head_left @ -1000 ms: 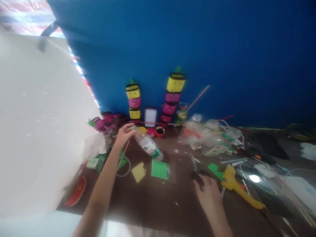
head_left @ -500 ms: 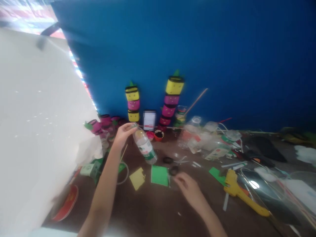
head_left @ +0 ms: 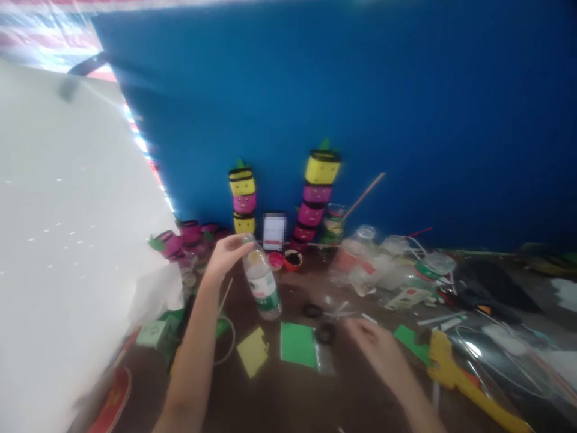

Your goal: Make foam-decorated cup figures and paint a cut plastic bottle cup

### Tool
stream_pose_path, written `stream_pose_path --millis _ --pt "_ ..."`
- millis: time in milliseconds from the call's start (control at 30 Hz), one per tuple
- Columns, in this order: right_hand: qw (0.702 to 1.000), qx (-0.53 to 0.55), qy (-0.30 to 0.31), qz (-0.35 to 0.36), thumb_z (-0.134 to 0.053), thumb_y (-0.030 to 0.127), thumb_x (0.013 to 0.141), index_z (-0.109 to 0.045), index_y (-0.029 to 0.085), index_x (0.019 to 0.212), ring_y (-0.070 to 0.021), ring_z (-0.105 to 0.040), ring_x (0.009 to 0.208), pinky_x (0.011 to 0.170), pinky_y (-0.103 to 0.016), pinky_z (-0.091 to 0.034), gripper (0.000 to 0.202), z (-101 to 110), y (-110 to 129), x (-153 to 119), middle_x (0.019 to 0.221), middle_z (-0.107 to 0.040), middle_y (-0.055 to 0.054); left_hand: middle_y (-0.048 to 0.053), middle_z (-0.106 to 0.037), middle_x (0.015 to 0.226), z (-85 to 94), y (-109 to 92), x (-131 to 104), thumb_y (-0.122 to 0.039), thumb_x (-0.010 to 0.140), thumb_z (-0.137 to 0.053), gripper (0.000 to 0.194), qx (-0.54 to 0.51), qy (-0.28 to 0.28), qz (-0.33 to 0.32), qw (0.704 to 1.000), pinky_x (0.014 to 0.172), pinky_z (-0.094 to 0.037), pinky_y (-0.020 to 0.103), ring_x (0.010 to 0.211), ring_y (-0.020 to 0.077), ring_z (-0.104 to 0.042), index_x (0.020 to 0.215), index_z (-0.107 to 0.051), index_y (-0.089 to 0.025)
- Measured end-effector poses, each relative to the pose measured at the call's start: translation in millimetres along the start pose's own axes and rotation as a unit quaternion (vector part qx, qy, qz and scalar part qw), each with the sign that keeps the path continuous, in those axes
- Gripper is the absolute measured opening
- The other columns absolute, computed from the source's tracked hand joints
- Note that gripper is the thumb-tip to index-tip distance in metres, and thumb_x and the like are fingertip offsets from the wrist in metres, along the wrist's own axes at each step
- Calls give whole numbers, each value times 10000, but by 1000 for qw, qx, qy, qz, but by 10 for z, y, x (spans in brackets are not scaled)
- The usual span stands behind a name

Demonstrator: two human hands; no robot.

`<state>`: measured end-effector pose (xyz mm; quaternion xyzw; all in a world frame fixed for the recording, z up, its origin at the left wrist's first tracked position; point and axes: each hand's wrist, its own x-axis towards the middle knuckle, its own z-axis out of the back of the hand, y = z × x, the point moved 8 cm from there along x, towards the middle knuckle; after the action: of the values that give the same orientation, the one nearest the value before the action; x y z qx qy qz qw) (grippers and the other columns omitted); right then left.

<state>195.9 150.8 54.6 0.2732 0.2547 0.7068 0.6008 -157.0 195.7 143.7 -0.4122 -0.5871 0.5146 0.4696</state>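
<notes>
My left hand [head_left: 225, 255] grips a clear plastic bottle [head_left: 262, 288] by its neck. The bottle has a green and white label and leans slightly, its base close to the tabletop. My right hand [head_left: 372, 340] is low over the table, right of two black loops [head_left: 325, 332] that look like scissors handles. Motion blurs its fingers, so their grip is unclear. Between the hands lie a green square sheet [head_left: 298, 344] and a yellow piece [head_left: 253, 352] with a notched edge.
A yellow glue gun [head_left: 451, 367] lies at the right, near a heap of clear plastic bottles [head_left: 360, 252]. Stacked yellow and purple containers with faces [head_left: 321, 168] stand against the blue wall [head_left: 360, 90], beside a phone [head_left: 274, 231]. A red object [head_left: 112, 400] sits front left.
My right hand has moved right, away from the black loops. The bottle, still in my left hand, is now more upright. The whole view has shifted a little.
</notes>
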Motion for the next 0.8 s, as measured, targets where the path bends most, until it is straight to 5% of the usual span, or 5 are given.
stream_pose_path --millis 133,233,400,633,800 --pt "983 -166 77 11 -375 343 878 -607 213 955 -243 -631 818 694 -350 -459 277 -593 208 118 924 -675 -74 112 -701 966 40 2 21 -317 616 -770 430 -9 -22 5 1000 825 -504 351 906 227 -648 984 -657 -125" --pt "967 -223 117 46 -350 295 881 -586 208 923 -230 -622 845 712 -333 -442 256 -739 238 89 954 -650 -77 116 -687 1004 41 -2 24 -286 612 -773 487 -22 -21 7 1000 834 -498 339 926 217 -639 1048 -623 -130" --pt "936 -338 94 40 -357 382 885 -517 200 685 -246 -595 782 655 -335 -412 314 -485 32 -25 818 -610 -95 110 -678 980 24 -18 22 -256 609 -773 516 -13 -18 9 1000 821 -495 339 892 206 -636 1079 -600 -133" --pt "919 -389 40 -49 -356 511 866 -542 175 720 -302 -611 785 620 -370 -396 411 -315 67 -25 816 -635 -152 110 -652 1004 -28 51 37 -237 602 -777 524 -20 -2 16 1000 850 -483 354 903 208 -625 1084 -599 -134" --pt "922 -380 69 -40 -408 292 872 -573 158 807 -277 -615 851 655 -350 -407 222 -344 -70 57 895 -652 -145 109 -632 1011 -94 98 25 -218 597 -775 549 1 1 31 1000 842 -479 350 915 209 -611 1104 -579 -139"
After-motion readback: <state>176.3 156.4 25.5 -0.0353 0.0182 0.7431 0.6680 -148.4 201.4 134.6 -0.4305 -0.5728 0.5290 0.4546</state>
